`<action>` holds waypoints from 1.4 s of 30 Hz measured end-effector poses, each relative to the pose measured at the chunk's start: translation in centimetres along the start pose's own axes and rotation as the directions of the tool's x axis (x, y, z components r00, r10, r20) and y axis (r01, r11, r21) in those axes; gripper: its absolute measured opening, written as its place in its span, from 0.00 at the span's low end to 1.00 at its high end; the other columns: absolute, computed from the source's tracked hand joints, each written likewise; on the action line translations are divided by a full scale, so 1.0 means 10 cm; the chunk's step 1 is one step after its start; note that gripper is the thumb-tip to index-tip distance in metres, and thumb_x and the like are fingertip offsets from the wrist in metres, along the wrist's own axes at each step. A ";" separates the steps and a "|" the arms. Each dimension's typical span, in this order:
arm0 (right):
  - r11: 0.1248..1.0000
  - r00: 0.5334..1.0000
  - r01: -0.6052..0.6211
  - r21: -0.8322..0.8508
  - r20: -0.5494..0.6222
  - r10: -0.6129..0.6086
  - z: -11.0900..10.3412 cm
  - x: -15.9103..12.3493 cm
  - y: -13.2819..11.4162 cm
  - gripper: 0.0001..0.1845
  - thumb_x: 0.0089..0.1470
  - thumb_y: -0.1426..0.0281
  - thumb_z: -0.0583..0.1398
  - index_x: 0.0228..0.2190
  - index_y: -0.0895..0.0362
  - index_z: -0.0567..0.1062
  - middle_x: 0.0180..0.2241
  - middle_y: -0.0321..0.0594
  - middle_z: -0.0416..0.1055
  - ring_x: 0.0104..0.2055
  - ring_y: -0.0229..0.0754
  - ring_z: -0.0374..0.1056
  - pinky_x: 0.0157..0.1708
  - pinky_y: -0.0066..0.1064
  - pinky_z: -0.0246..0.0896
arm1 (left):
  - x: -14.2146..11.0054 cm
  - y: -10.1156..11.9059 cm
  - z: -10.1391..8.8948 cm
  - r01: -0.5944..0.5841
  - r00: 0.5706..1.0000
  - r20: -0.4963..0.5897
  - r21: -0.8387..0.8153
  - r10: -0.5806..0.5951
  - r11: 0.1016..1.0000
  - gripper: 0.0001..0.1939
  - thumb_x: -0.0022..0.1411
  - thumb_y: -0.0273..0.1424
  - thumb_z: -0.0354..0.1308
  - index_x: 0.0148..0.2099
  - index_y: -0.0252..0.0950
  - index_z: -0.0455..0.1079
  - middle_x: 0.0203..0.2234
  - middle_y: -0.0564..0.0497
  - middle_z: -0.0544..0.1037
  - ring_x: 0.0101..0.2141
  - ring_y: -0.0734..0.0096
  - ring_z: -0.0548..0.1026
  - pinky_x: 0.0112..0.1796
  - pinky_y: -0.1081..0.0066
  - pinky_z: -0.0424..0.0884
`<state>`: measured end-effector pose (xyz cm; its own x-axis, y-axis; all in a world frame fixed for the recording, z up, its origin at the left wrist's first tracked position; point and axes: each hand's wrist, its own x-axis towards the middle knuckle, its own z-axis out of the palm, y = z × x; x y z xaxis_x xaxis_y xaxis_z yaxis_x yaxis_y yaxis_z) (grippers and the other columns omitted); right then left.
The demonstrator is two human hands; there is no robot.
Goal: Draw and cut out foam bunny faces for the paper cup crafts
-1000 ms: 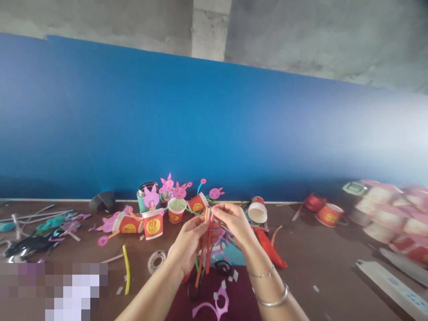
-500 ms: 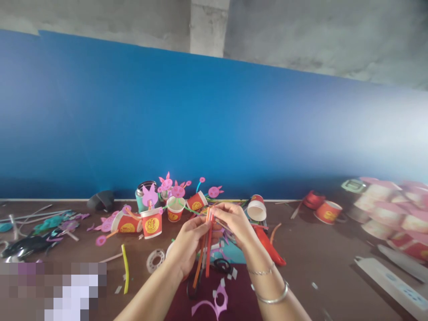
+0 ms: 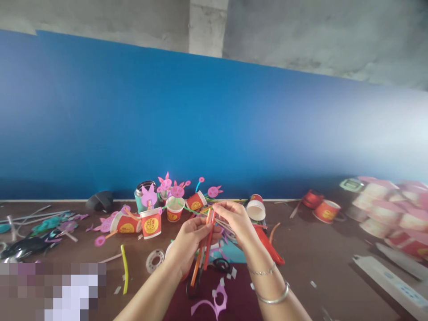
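In front of me, my left hand (image 3: 195, 238) is closed around long, thin orange strips (image 3: 197, 264) and a red strip (image 3: 207, 253), which look like straws and hang downward. Fingertips of my right hand (image 3: 233, 219) pinch at the upper end of the red strip, close to the left fingers. Beneath the hands lie purple paper scraps (image 3: 220, 294) on a dark red sheet (image 3: 240, 298). Just left of my left wrist is a white tape roll (image 3: 155, 261). A black ring (image 3: 222, 265) lies between the forearms.
Red paper cups (image 3: 151, 224) with pink paper animal heads (image 3: 149, 196) stand at the back left. A yellow strip (image 3: 125, 269) lies left. To the right are a red pointed object (image 3: 272, 249), a power strip (image 3: 389, 285) and a stack of pink-and-white cups (image 3: 384, 214).
The red strip has shifted slightly up and tilted between my hands. My right fingers have moved a little along its top. Little else differs.
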<state>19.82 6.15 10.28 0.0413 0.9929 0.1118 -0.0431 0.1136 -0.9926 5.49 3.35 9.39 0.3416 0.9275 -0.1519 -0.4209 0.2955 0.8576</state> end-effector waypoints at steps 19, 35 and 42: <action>0.676 0.788 0.599 -0.429 0.469 -0.399 0.08 -0.28 -0.20 0.15 0.49 0.82 0.55 0.35 0.53 0.74 0.35 0.38 0.66 0.41 0.41 0.64 0.43 0.33 0.59 | 0.09 0.06 -0.11 -0.189 0.971 -0.195 -0.255 0.141 0.948 0.05 0.51 0.24 0.65 0.31 0.31 0.72 0.25 0.48 0.80 0.26 0.73 0.78 0.30 0.77 0.73; 0.980 0.993 0.117 -0.162 0.002 -0.118 -0.09 -0.14 -0.17 0.13 0.45 0.60 0.65 0.31 0.55 0.81 0.27 0.41 0.76 0.33 0.48 0.70 0.32 0.36 0.63 | 0.04 0.06 -0.03 -0.278 0.928 -0.255 0.019 0.273 0.960 0.15 0.45 0.35 0.70 0.30 0.34 0.69 0.29 0.45 0.81 0.37 0.61 0.78 0.40 0.69 0.70; 0.959 0.990 0.110 -0.260 0.115 -0.083 0.03 -0.10 -0.13 0.11 0.45 0.63 0.64 0.25 0.57 0.83 0.26 0.40 0.75 0.34 0.48 0.69 0.36 0.35 0.62 | 0.01 0.01 0.02 -0.153 0.987 -0.040 -0.012 0.153 0.988 0.18 0.43 0.37 0.71 0.33 0.32 0.70 0.28 0.47 0.79 0.32 0.65 0.78 0.35 0.70 0.71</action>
<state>19.52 4.99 11.42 -0.0705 0.9777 0.1981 0.2222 0.2090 -0.9523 5.66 3.43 9.56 0.2392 0.9702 -0.0388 -0.4783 0.1525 0.8648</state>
